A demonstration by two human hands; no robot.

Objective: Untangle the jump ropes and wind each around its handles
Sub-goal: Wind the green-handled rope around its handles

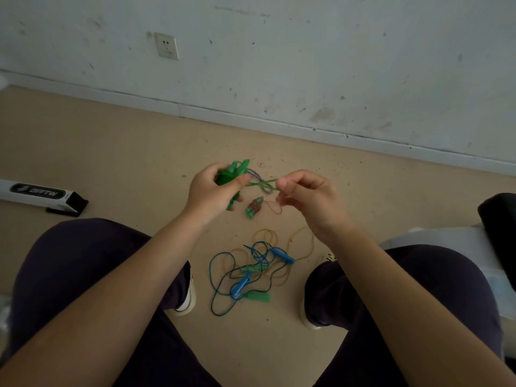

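Observation:
My left hand (215, 191) grips a pair of green handles (230, 174) with green cord wound on them. A green cord (264, 183) runs from the bundle to my right hand (304, 196), which pinches its end; a black-and-white braided cord (258, 175) loops across it. Below the hands on the floor lies a small wound bundle with green handles and red cord (254, 207). Nearer my feet sits a tangle of blue rope (223, 275) and yellow rope (304, 244) with blue handles (241, 283) and a green handle (258, 297).
I sit with knees apart over a beige floor; white shoes (187, 300) flank the tangle. A white and black box (39, 195) lies at the left. A dark object (499, 227) on something white is at the right. A wall with a socket (166, 46) stands ahead.

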